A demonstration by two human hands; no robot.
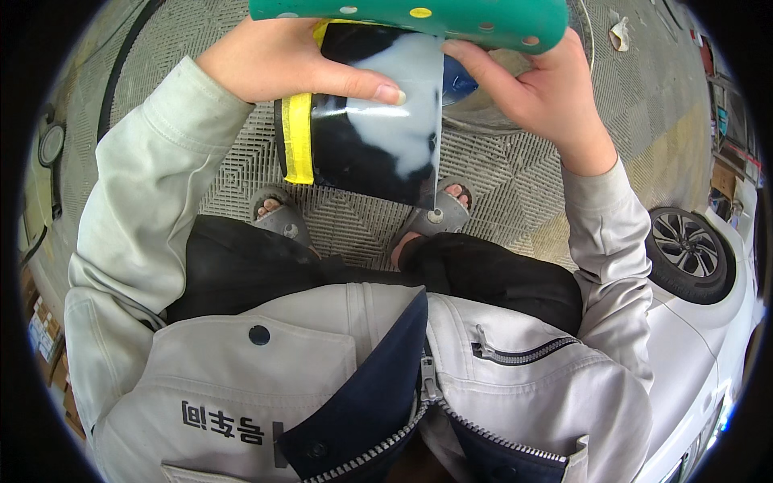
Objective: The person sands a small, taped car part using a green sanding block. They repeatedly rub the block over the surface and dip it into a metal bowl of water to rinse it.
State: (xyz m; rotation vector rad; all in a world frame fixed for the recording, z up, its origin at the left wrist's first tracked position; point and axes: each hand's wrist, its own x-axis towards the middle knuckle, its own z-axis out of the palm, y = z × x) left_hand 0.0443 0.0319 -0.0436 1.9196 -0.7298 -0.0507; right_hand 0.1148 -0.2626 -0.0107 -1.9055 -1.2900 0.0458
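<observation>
My left hand (282,68) is closed on a curved black panel (362,161) with a patch of whitish-grey coating, its thumb lying across the face. Yellow tape (299,141) runs down the panel's left edge. A green curved sheet with round holes (475,14), like perforated sandpaper, spans the top of the view above both hands. My right hand (535,88) is closed at the sheet's right end, its thumb pointing in toward the panel's right edge. The sheet hides most of the fingers of both hands.
Below the panel are my sandalled feet (439,213) on a grey ribbed mat (354,233). Behind the right thumb sits a round rim (483,125) with something blue (459,83). A white car's wheel (687,248) is at the right. A dark hose (115,88) curves along the left.
</observation>
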